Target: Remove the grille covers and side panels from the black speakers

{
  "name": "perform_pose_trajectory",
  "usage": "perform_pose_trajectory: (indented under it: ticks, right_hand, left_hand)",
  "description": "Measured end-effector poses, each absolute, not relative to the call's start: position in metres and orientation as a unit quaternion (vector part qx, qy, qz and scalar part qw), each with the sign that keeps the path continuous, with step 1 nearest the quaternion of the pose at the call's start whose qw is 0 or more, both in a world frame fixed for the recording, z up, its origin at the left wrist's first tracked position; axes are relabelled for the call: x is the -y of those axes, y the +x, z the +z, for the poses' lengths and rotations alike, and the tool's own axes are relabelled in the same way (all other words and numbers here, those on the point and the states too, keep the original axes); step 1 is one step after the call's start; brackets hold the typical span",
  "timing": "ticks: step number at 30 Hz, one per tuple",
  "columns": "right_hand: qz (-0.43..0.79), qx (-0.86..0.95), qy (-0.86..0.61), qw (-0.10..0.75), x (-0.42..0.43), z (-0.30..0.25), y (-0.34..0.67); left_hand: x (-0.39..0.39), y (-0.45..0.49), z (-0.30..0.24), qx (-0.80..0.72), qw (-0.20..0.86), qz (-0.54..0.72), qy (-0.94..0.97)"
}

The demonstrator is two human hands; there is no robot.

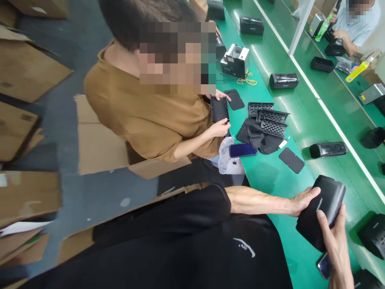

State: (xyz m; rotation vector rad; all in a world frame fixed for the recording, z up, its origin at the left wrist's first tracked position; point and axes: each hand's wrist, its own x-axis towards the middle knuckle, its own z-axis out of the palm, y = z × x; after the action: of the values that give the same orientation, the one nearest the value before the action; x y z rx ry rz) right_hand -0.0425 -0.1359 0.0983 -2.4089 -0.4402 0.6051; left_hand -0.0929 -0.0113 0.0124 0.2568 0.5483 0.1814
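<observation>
A black speaker shell (329, 200) with small pale lettering is tilted in the air above the green table, between my two hands. My left hand (305, 200) grips its near upper side, thumb lying over the face. My right hand (335, 237) holds the lower side, thumb on the front and fingers behind the far edge. Below it, a phone (324, 265) lies partly hidden by my right hand. Closest to my left hand on the table is a flat black panel (291, 160).
Beside me a co-worker in a brown shirt (144, 116) holds a black tray-like part (220, 109). Perforated grilles (273, 126), black cloth (255, 134) and a phone (243, 150) lie on the table. Speakers (328, 149) stand along the green line (303, 116). Cardboard boxes (27, 132) are behind.
</observation>
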Motion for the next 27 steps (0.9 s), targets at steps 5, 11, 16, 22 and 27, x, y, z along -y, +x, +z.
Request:
perform_pose_trajectory:
  ticks: [5,11,16,22,27]
  right_hand:
    - [0.077,0.132,-0.897,0.414,0.144,0.096,-0.091]
    - [-0.091,0.092,-0.883,0.452,0.124,0.064,-0.119]
    - [0.017,0.015,-0.828,0.560,0.173,0.071,-0.101]
    - [0.137,0.017,-0.794,0.592,0.219,0.057,-0.100]
    - [0.190,0.016,-0.765,0.616,0.223,0.053,-0.093]
  left_hand:
    - [0.000,-0.080,0.023,-0.243,0.949,0.152,0.129]
    - [0.000,-0.077,0.030,-0.259,0.936,0.153,0.181]
    - [-0.078,-0.087,0.037,-0.168,0.898,0.038,0.405]
    - [-0.132,-0.086,0.051,0.119,0.795,-0.069,0.590]
    - [-0.106,-0.099,0.037,0.040,0.800,-0.015,0.599]
